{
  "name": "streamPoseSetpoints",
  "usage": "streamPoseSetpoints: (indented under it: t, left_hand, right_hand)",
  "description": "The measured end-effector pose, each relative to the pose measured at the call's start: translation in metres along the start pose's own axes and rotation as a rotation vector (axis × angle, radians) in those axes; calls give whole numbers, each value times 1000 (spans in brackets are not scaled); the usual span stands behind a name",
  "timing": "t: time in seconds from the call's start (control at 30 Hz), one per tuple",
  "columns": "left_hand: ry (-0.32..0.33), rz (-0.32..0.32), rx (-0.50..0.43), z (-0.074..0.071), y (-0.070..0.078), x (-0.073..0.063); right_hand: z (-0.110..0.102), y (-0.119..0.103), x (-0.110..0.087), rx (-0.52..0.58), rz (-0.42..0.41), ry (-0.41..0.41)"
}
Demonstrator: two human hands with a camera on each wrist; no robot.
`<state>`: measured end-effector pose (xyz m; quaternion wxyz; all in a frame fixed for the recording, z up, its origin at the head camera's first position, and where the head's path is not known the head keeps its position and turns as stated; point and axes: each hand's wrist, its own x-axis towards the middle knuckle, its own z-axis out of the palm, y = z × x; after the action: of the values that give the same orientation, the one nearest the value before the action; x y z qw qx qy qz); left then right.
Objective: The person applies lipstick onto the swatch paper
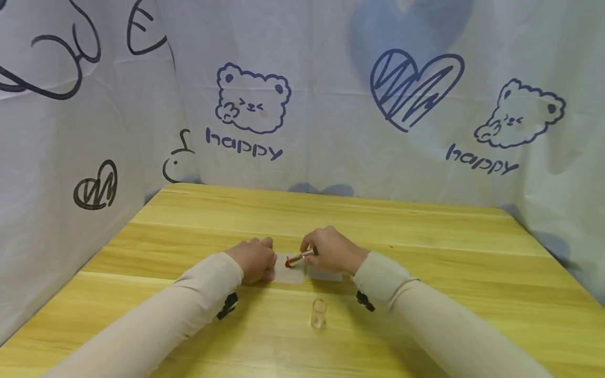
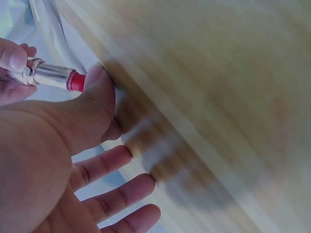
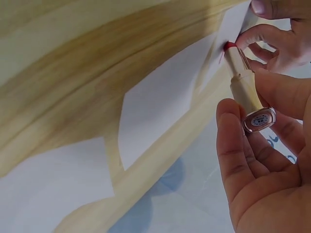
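Observation:
My right hand pinches a lipstick between thumb and fingers, its red tip down at a white slip of paper. In the right wrist view, a short red mark shows on that paper beside the tip. My left hand rests at the paper's left side, its thumb and fingertips down at the surface and its other fingers extended. A second white slip lies partly beneath my right hand. Nearer me, a clear, pinkish lipstick cap stands on the table.
The right wrist view shows another white slip in line with the others. All lie on a yellow wood-grain table. White sheets with drawn bears and hearts hang around its back and sides.

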<state>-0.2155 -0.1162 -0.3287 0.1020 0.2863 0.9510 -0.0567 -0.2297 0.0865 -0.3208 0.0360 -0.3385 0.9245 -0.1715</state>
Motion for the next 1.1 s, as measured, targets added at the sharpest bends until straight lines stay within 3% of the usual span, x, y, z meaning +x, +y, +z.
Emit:
streamPoseSetpoints:
  t: [0.47, 0.83, 1.1]
  left_hand:
    - [4, 8, -25, 2, -1, -2]
    - [23, 28, 4, 5, -2, -1]
    - [91, 119, -17, 7, -12, 0]
  right_hand:
    - [-5, -10, -8, 7, 12, -121]
    - [-11, -8, -14, 2, -26, -104]
    - [-24, -4, -21, 12, -20, -72]
